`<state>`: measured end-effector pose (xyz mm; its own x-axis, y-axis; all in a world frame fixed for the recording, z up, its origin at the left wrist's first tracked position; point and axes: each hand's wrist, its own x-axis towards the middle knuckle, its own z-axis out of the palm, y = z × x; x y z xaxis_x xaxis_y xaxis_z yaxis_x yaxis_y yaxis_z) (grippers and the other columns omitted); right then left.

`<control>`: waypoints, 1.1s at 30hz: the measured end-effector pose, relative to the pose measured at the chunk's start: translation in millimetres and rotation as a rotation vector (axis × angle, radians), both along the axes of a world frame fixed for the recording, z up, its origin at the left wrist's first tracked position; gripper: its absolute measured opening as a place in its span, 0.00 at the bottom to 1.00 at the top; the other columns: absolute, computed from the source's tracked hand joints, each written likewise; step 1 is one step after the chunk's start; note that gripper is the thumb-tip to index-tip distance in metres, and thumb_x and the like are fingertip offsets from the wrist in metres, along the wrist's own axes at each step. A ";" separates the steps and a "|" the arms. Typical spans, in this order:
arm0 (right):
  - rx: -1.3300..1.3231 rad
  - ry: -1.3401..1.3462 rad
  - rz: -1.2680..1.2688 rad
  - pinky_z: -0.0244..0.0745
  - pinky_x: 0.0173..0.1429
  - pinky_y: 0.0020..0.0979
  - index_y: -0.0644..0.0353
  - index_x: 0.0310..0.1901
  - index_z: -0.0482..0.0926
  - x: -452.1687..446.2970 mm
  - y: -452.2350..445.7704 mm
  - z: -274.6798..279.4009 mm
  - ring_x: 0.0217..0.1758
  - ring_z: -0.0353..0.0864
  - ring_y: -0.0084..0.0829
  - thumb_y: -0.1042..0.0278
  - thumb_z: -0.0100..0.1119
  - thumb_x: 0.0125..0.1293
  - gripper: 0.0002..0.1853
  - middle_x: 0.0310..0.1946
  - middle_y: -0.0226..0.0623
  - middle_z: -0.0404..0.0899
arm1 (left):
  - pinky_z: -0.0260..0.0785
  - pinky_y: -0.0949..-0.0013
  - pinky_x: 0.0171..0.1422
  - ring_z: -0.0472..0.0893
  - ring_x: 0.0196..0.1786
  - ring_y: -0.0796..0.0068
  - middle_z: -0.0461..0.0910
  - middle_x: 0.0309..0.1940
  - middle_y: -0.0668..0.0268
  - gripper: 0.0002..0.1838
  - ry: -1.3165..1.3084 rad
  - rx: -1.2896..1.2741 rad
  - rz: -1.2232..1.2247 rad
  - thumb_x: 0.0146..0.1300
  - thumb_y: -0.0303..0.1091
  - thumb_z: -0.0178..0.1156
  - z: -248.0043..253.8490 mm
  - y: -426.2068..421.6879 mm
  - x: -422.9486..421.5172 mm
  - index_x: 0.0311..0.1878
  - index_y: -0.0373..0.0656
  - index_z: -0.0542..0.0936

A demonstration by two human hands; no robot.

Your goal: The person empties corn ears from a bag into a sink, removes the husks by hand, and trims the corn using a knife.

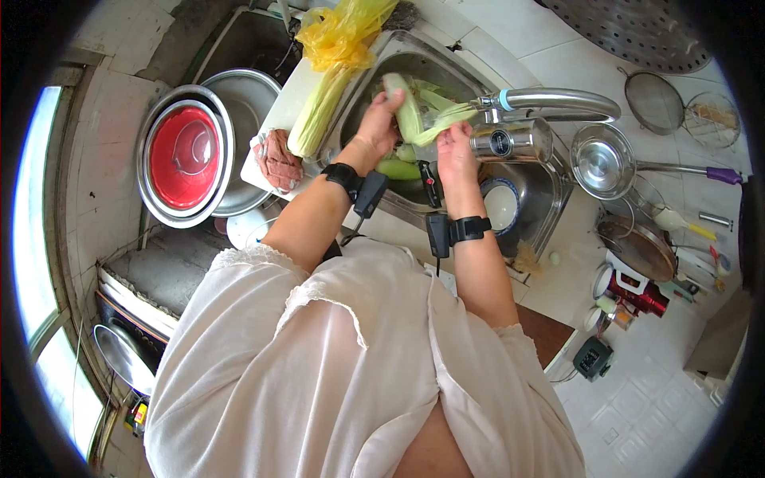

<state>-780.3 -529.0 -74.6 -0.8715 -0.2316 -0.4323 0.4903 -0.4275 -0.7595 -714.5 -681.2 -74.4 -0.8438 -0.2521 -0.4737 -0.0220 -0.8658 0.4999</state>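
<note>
Over the sink [344, 119], my left hand [381, 123] is closed around an ear of corn [408, 115], partly in its husk. My right hand [456, 151] pinches a pale green husk leaf [448, 118] that spreads away from the ear to the right. Loose husk leaves lie in the basin behind it. Below my hands, a greener ear [398, 169] rests in the sink. Between my wrists is a narrow black object [430, 185] with a small red spot; its kind is unclear.
Left of the sink are another husked ear [323, 111], a yellow plastic bag [343, 36], a pink cloth [277, 159] and nested basins [185, 159]. A faucet [550, 99] and steel cylinder [522, 141] reach over the sink. A bowl [500, 209] sits in the right basin.
</note>
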 end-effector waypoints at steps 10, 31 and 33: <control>-0.297 -0.345 -0.294 0.79 0.54 0.36 0.52 0.54 0.80 -40.6 54.8 -62.3 0.50 0.81 0.31 0.63 0.63 0.74 0.11 0.49 0.31 0.84 | 0.71 0.38 0.71 0.77 0.67 0.53 0.78 0.62 0.54 0.31 0.106 0.572 0.088 0.82 0.61 0.41 -17.1 -1.6 4.4 0.66 0.40 0.72; 0.431 0.205 0.505 0.76 0.53 0.28 0.60 0.59 0.83 0.3 -26.1 33.2 0.46 0.81 0.21 0.61 0.66 0.76 0.16 0.48 0.29 0.85 | 0.72 0.66 0.57 0.80 0.49 0.74 0.84 0.46 0.69 0.10 -0.100 -0.003 0.039 0.76 0.33 0.61 1.1 5.4 1.7 0.56 0.42 0.84; 0.457 0.254 0.467 0.77 0.55 0.28 0.61 0.59 0.82 -0.2 -27.7 30.4 0.48 0.82 0.22 0.64 0.68 0.73 0.17 0.50 0.31 0.85 | 0.67 0.72 0.45 0.76 0.40 0.80 0.83 0.42 0.74 0.11 -0.085 0.095 0.036 0.74 0.44 0.66 10.9 7.1 0.7 0.49 0.47 0.85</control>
